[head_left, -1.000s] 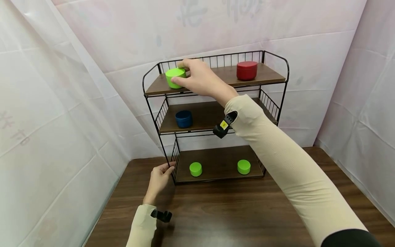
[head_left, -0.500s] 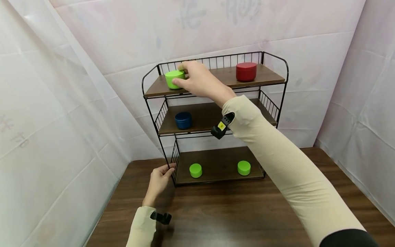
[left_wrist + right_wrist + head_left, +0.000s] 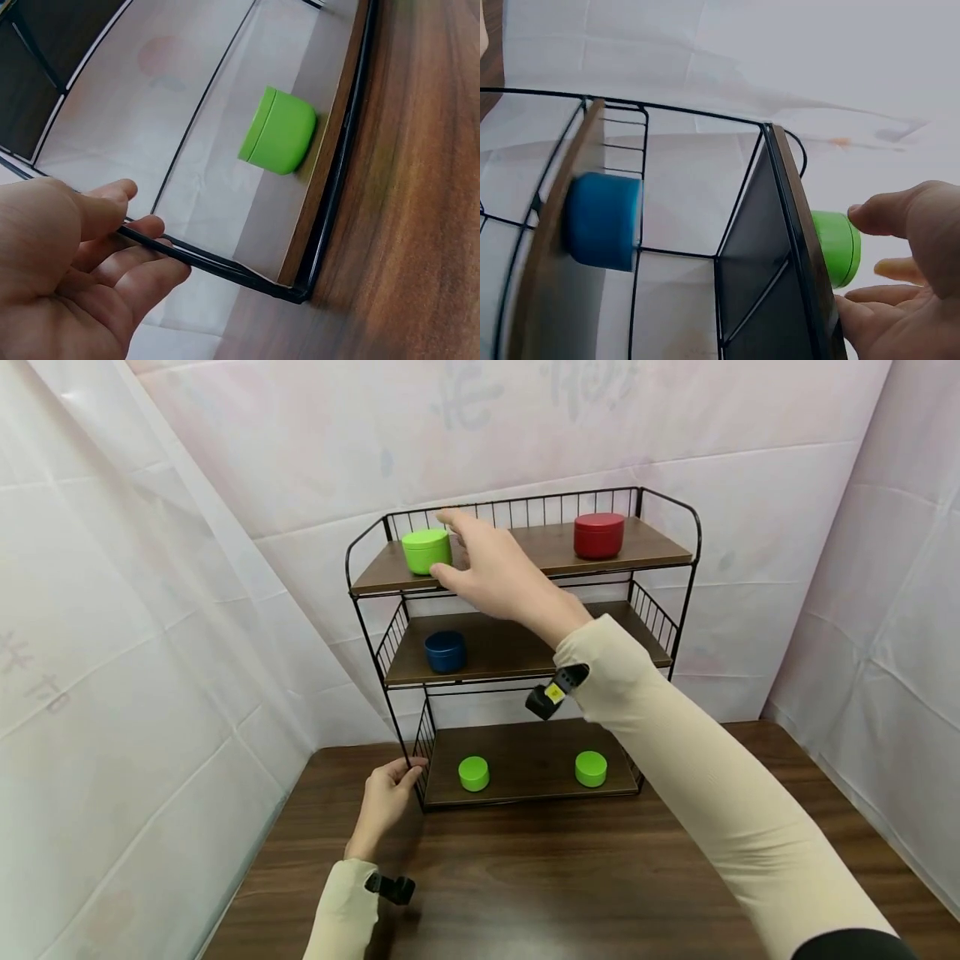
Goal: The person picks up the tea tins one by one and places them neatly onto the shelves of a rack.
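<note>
A round green tin (image 3: 427, 552) stands at the left of the shelf rack's top board (image 3: 547, 545). My right hand (image 3: 495, 564) is just to its right, thumb and fingers spread apart and holding nothing. In the right wrist view the thumb tip is very near the green tin's lid edge; whether it touches I cannot tell. Low at the left, my left hand (image 3: 386, 797) pinches the black metal post (image 3: 202, 260) of the rack between thumb and fingers. In the left wrist view another green tin (image 3: 281, 131) sits on the bottom board close by.
A red tin (image 3: 598, 537) stands on the right of the top board. A blue tin (image 3: 446, 652) is at the left of the middle board. Two green tins, the left one (image 3: 473, 774) and the right one (image 3: 591, 769), occupy the bottom board. The rack stands on a wooden table (image 3: 525, 877).
My right hand has let go of the green tin on the top board, its fingers spreading and drawing slightly right. The left hand has kept its grip on the post.
</note>
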`<state>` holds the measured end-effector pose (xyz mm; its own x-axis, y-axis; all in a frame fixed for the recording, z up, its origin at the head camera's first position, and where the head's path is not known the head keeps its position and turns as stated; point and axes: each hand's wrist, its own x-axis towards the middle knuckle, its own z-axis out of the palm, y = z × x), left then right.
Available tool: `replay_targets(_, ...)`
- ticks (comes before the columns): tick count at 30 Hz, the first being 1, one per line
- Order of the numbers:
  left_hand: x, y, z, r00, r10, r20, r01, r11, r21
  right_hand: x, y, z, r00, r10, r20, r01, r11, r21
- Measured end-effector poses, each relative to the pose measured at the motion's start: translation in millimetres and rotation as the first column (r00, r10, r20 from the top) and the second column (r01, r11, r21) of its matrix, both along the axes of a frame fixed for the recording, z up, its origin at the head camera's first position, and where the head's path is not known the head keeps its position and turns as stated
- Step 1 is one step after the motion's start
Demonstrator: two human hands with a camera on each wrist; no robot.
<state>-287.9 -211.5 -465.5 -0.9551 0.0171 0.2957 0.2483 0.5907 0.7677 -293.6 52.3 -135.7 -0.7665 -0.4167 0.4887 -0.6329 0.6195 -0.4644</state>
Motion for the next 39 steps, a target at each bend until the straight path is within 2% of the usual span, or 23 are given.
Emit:
replay_targets(4, 2.0, -1.0, 0.6, 1.0, -0.002, -0.007, 0.002, 1.0, 0.005, 13.5, 2.7, -16.5, 0.991, 0.053, -0.122, -0.059, 0.997, -0.043)
replay_targets(8, 1.6, -0.6, 1.0, 1.0, -0.004, -0.001, 0.004, 1.0, 0.004, 23.5, 3.7, -36.0, 0.968, 0.105, -0.226, -0.126, 0.988, -0.083)
replay_targets(14, 1.2, 2.5, -0.7, 0.999, 0.024, -0.029, -0.025, 1.0, -0.017, 38.9, 1.7, -93.0, 0.911, 0.214, -0.353, -0.255, 0.964, -0.074)
replay_targets(19, 0.6, 3.7, -3.4, 0.997, 0.03, -0.071, -0.031, 0.999, -0.008, 52.3, 5.1, -133.6, 0.914, 0.242, -0.327, -0.277, 0.959, -0.063)
replay_targets(26, 3.5, 3.2, -9.4, 0.993, 0.019, -0.114, -0.02, 1.0, -0.011, 63.9, 13.5, -179.3, 0.961, 0.221, -0.164, -0.235, 0.969, -0.071)
replay_targets(30, 5.7, 4.1, -11.2, 0.99, -0.005, -0.144, 0.005, 1.0, -0.004, 68.8, 21.0, -197.5, 0.98, 0.181, -0.082, -0.19, 0.975, -0.117)
replay_targets(35, 8.5, 3.5, -12.2, 0.99, -0.033, -0.14, 0.041, 0.998, 0.051, 71.7, 30.7, -217.4, 0.991, 0.135, -0.016, -0.136, 0.977, -0.163)
replay_targets(39, 12.4, 1.5, -12.9, 0.992, -0.016, -0.124, 0.021, 0.999, 0.04, 74.2, 38.7, -232.6, 0.995, 0.1, 0.023, -0.093, 0.976, -0.197)
